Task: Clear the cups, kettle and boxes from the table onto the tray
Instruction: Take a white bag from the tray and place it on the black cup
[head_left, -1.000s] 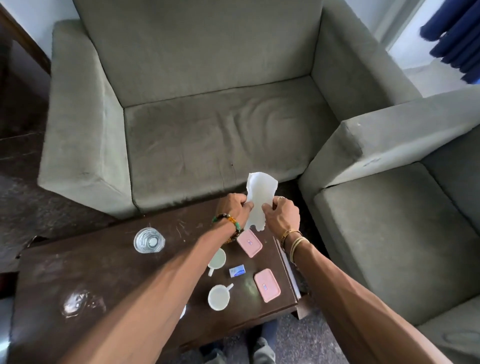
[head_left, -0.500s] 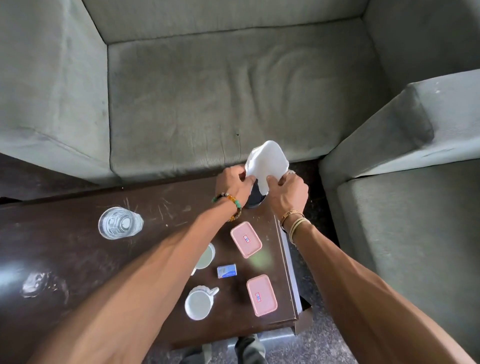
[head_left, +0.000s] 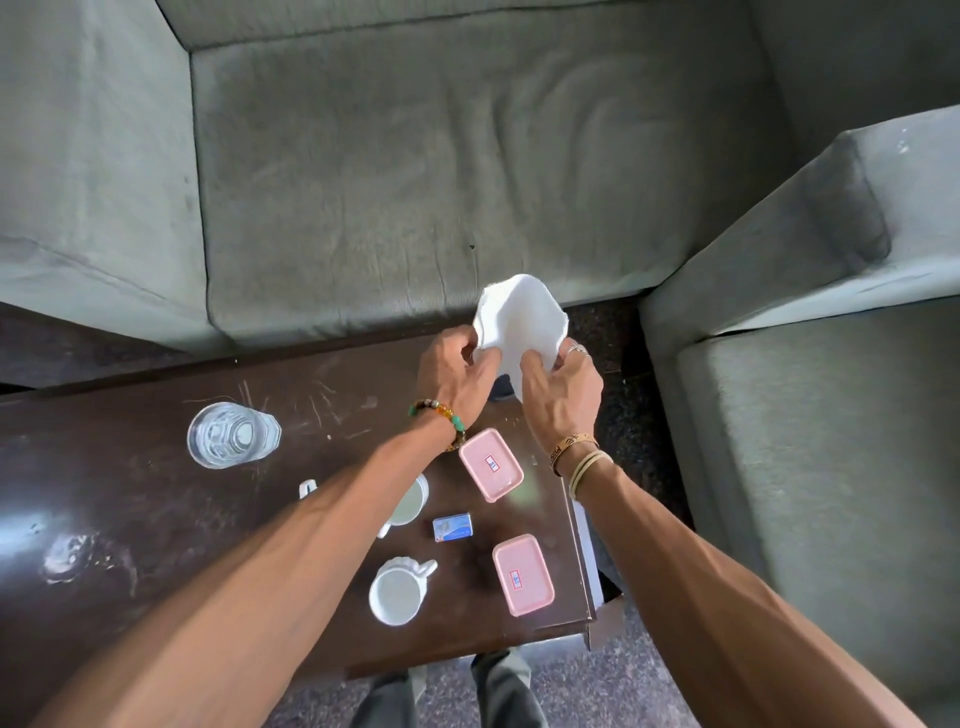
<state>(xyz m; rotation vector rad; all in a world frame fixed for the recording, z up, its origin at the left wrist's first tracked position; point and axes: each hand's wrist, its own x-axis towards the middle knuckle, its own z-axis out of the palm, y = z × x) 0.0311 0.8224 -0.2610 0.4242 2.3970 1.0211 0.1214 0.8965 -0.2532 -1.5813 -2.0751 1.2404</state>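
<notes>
Both hands hold a white cloth (head_left: 522, 325) above the far right end of the dark wooden table (head_left: 130, 519). My left hand (head_left: 457, 371) grips its left edge and my right hand (head_left: 563, 389) its right edge. Something dark (head_left: 501, 388) shows just under the cloth between the hands; what it is cannot be told. Two pink lidded boxes lie on the table, one (head_left: 491, 464) below my hands, the other (head_left: 522, 574) near the front edge. A small blue box (head_left: 453, 526) lies between them. One white cup (head_left: 397, 590) stands near the front, another (head_left: 413, 501) is half hidden by my left forearm. No tray or kettle is visible.
A clear drinking glass (head_left: 231, 435) stands on the left part of the table. A wet smear (head_left: 78, 558) marks the near left. A grey sofa (head_left: 441, 171) runs along the far side and a grey armchair (head_left: 821, 415) on the right. My legs (head_left: 457, 691) show below the table edge.
The view tilted down and closer to the table. Both hands stayed on the white cloth, which bunched from a hanging strip into a rounder bundle held lower.
</notes>
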